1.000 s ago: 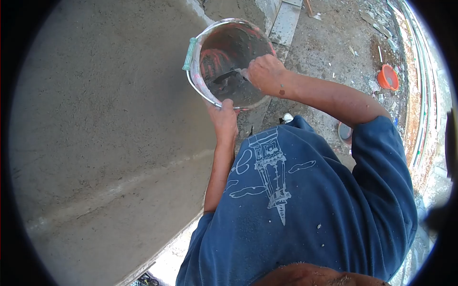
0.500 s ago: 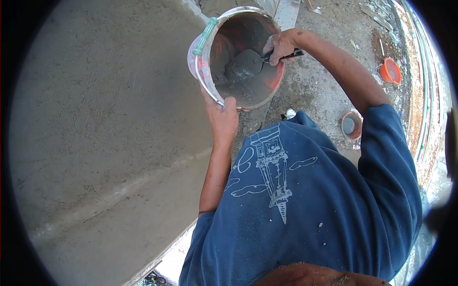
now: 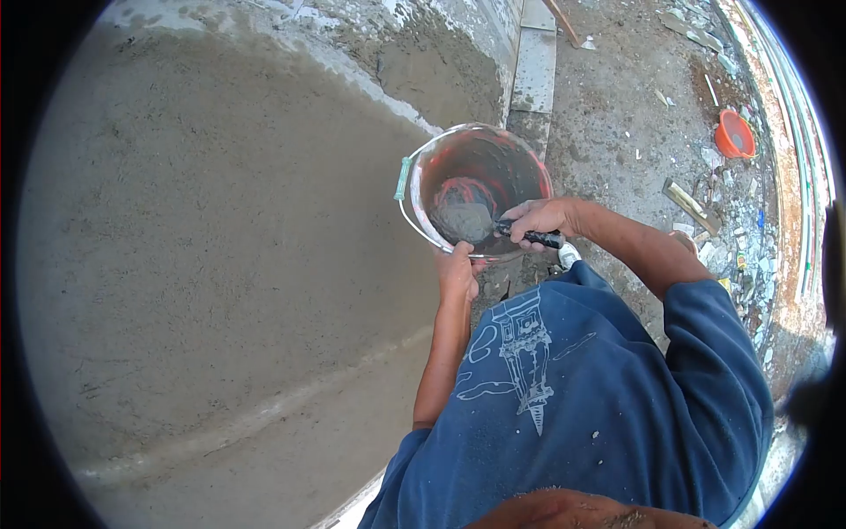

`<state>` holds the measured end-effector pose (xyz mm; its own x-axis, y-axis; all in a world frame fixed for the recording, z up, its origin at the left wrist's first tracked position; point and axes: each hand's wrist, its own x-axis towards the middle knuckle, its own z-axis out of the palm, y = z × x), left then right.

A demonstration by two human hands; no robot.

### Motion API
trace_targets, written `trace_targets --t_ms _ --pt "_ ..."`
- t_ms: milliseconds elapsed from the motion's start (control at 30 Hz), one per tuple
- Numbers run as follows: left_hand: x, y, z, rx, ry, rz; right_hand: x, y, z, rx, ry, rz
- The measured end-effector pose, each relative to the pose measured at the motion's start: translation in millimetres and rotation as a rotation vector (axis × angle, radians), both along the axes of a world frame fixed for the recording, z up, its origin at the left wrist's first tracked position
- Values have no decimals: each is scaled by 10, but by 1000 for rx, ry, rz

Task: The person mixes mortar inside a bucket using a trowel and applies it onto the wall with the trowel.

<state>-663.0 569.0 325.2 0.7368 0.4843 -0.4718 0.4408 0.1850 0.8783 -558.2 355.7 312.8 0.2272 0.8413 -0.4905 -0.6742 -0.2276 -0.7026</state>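
A red bucket, its walls smeared with grey mortar, is tilted so that I look into its mouth. My left hand is closed on the near rim, thumb over the edge. The wire handle with its green grip hangs out to the left side. My right hand is wrapped round the black handle of a trowel. Its grey blade is inside the bucket, low near the bottom, and mortar there hides part of its outline.
A wide grey plastered wall fills the left side. On the rubble-strewn ground at right lie an orange basin and a piece of wood. A pale board runs along the wall's foot.
The bucket and both hands have moved lower and slightly right in view. The trowel blade now sits deeper in the bucket. My left hand keeps hold of the rim.
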Motion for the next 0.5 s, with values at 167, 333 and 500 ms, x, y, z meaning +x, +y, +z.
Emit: trace_targets --t_ms 167,333,500 --pt "-408 418 -560 -407 108 191 -77 -55 389 244 145 -217" --pt "-1380 878 -1113 -659 236 398 51 -100 1108 432 38 -660" --pt "-2401 868 -1008 -542 436 568 468 142 1413 521 -242 -1121"
